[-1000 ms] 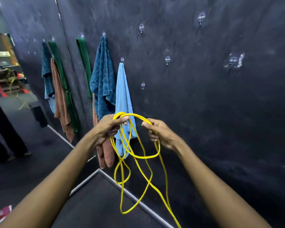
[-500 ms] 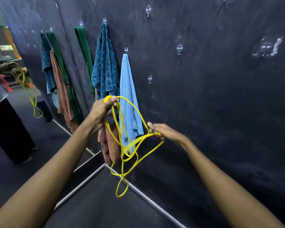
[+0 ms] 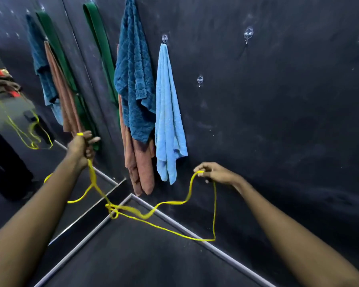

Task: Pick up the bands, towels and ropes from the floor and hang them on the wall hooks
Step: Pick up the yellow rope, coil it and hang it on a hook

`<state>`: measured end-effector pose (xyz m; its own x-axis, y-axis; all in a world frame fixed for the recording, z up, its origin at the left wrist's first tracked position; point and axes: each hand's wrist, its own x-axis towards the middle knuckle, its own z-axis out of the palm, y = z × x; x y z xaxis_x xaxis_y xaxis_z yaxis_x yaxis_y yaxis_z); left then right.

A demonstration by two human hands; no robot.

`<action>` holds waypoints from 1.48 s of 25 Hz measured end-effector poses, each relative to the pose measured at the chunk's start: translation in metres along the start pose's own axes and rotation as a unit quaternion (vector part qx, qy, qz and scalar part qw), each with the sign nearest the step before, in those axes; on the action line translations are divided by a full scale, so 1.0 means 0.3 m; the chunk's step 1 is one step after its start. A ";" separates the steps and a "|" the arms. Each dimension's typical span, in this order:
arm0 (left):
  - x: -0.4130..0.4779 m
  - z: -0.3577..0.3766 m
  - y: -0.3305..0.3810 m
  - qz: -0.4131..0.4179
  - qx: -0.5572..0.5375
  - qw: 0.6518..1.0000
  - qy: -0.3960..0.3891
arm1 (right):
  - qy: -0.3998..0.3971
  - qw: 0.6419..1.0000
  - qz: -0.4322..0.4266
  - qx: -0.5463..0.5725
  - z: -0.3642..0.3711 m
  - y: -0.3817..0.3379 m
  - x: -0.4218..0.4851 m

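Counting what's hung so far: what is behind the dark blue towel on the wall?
A brown towel hangs behind the dark blue towel; only its lower part and left edge show. Its top and hook are covered.

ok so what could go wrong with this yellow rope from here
1. The yellow rope has a snarl between the left hand and right hand; pulling them apart may tighten it.
2. Its slack loops hang low and could catch the light blue towel when lifted toward the free hook.
3. That hook looks small; a bunched rope might slip off.
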<state>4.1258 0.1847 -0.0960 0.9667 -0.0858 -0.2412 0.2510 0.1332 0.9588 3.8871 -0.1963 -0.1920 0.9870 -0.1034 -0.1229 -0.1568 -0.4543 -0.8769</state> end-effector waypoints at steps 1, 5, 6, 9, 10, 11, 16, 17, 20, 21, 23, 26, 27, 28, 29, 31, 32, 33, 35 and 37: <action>-0.017 0.023 -0.060 -0.023 -0.013 0.998 -0.055 | 0.010 1.000 -0.016 0.008 0.032 -0.054 0.021; -0.091 0.125 -0.273 -0.097 -0.036 0.974 -0.203 | 0.034 0.999 -0.043 -0.001 0.135 -0.195 0.095; -0.123 0.156 -0.303 -0.098 -0.032 0.966 -0.239 | 0.030 0.998 -0.047 -0.008 0.144 -0.217 0.106; -0.218 0.257 -0.364 -0.057 0.046 0.936 -0.344 | 0.043 0.997 -0.058 0.024 0.166 -0.276 0.135; -0.252 0.294 -0.375 -0.046 0.063 0.928 -0.365 | 0.053 0.996 -0.063 0.041 0.171 -0.300 0.137; -0.273 0.334 -0.379 -0.036 0.072 0.921 -0.381 | 0.062 0.994 -0.069 0.054 0.170 -0.324 0.137; -0.269 0.455 -0.325 0.022 0.086 0.943 -0.321 | 0.058 0.987 -0.053 0.140 0.098 -0.365 0.112; -0.263 0.466 -0.305 0.027 0.074 0.945 -0.319 | 0.045 0.986 -0.041 0.155 0.082 -0.346 0.101; -0.248 0.481 -0.228 0.042 0.011 0.946 -0.322 | -0.024 0.998 0.014 0.065 0.074 -0.219 0.052; -0.236 0.482 -0.196 0.057 -0.004 0.943 -0.327 | -0.050 0.998 0.034 0.029 0.085 -0.151 0.032; -0.216 0.473 -0.124 0.090 -0.017 0.934 -0.344 | -0.074 0.995 0.074 -0.005 0.116 -0.021 -0.008; -0.213 0.449 -0.024 0.109 -0.030 0.927 -0.359 | -0.098 0.988 0.116 -0.032 0.157 0.101 -0.057; -0.222 0.443 0.007 0.106 -0.026 0.926 -0.360 | -0.111 0.985 0.125 -0.034 0.171 0.119 -0.068; -0.233 0.439 0.037 0.101 -0.015 0.926 -0.363 | -0.123 0.983 0.137 -0.027 0.187 0.130 -0.074; -0.250 0.439 0.066 0.094 0.001 0.924 -0.371 | -0.130 0.980 0.148 -0.009 0.206 0.136 -0.073; -0.284 0.448 0.115 0.077 0.023 0.915 -0.395 | -0.132 0.979 0.149 0.039 0.244 0.131 -0.058; -0.302 0.452 0.139 0.073 0.027 0.910 -0.408 | -0.133 0.980 0.137 0.056 0.266 0.121 -0.041; -0.318 0.458 0.160 0.073 0.028 0.904 -0.420 | -0.129 0.982 0.121 0.070 0.288 0.105 -0.021; -0.342 0.475 0.202 0.081 0.021 0.897 -0.435 | -0.105 0.986 0.094 0.083 0.326 0.046 0.009; -0.352 0.491 0.246 0.088 0.017 0.895 -0.437 | -0.076 0.992 0.068 0.071 0.356 -0.018 0.028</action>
<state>4.0350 0.0582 0.0224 0.5789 -0.8079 0.1104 0.0819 0.1923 0.9779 3.8998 -0.1002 -0.2379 0.9524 -0.0152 -0.3044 -0.2936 -0.3147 -0.9027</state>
